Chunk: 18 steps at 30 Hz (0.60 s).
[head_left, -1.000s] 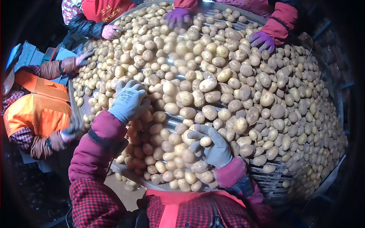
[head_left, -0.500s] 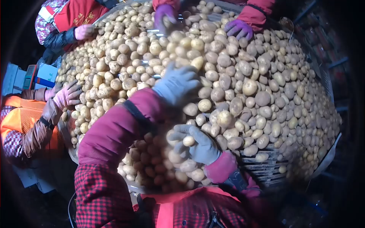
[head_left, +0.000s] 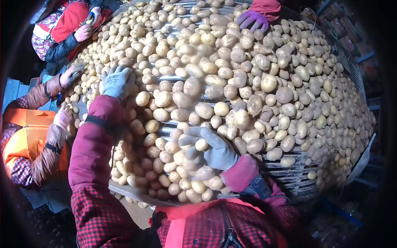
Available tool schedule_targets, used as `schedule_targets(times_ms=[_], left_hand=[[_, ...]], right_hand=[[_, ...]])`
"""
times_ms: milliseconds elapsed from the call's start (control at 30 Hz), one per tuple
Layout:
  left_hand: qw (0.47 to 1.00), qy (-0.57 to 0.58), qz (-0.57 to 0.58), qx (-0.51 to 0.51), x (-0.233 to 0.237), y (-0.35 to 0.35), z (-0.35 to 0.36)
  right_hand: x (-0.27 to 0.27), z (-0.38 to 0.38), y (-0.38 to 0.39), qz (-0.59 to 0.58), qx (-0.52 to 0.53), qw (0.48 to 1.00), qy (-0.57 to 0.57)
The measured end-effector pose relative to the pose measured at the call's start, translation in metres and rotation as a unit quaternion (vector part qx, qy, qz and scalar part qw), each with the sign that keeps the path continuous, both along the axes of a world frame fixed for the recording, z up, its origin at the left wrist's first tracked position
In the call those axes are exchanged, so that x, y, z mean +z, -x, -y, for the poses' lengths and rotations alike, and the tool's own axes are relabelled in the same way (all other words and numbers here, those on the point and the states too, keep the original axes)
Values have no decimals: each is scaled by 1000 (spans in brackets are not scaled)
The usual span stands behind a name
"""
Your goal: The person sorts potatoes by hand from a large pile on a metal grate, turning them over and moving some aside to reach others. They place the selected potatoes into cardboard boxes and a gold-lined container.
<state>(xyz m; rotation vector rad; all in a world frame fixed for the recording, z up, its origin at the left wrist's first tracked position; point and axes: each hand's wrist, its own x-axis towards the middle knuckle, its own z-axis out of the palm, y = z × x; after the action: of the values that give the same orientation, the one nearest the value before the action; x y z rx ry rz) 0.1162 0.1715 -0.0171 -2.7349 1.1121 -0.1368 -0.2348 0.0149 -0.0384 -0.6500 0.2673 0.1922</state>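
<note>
My left hand (head_left: 117, 82), in a light grey-blue glove, reaches to the left side of the potato heap. Its fingers are apart and rest on potatoes near the heap's left part; what lies under the palm is hidden. Closer to my body, my right hand (head_left: 217, 151) in a grey glove holds a small pale potato (head_left: 201, 144) between thumb and fingers. Around both hands lie loose potatoes (head_left: 162, 98) of mixed sizes on a slatted metal surface (head_left: 289, 173).
At the left, a co-worker in an orange vest (head_left: 31, 136) has both gloved hands at the heap's edge. Another in a red vest (head_left: 68, 25) stands at the upper left. A co-worker's purple glove (head_left: 253, 20) touches potatoes at the top. The table's metal rim (head_left: 140, 199) runs before me.
My left hand has moved left from the middle of the heap, baring more slats. My right hand still holds the small potato. One purple-gloved hand at the top has left view.
</note>
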Motion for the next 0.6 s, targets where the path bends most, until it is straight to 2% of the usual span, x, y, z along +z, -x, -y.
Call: schedule_targets(times_ms=[33,67,133,200,267,333,367,400,433,467,500,533,567,600], left_hand=[[996,72,41,-40,-9,4,0],[980,135,66,-128,-3,16,11],[948,206,18,-243,6,37,43],[937,225,-73,-257,3,55,82],[940,206,-89,-255,0,61,124],[961,106,-180,-180,9,73,166],[973,120,-80,-179,-3,74,179],[978,62,-108,-166,-8,68,189],[980,7,-129,-152,1,67,196],[977,-1,-151,-149,10,69,195],[980,30,-123,-155,11,72,191],[986,34,-91,-132,-6,69,194],[978,67,-111,-163,-8,68,188],[967,94,-137,-191,-10,67,179]], right_hand=[[-3,0,-1,-10,-10,998,-64],[0,1,-3,0,-9,998,-59],[6,1,-3,14,-5,999,-51],[-1,-2,0,14,-1,1000,3],[1,-4,-1,-26,-24,999,-41],[0,-2,0,38,2,995,92],[-4,1,-2,-20,10,996,-86],[-4,5,-3,-18,30,998,-42],[-4,5,-3,-13,31,997,-68],[-3,5,-4,-4,35,996,-87],[2,6,-4,-16,33,996,-76],[6,6,-4,-25,28,997,-64],[6,3,-3,1,18,996,-84],[6,2,-3,30,20,999,-15]])
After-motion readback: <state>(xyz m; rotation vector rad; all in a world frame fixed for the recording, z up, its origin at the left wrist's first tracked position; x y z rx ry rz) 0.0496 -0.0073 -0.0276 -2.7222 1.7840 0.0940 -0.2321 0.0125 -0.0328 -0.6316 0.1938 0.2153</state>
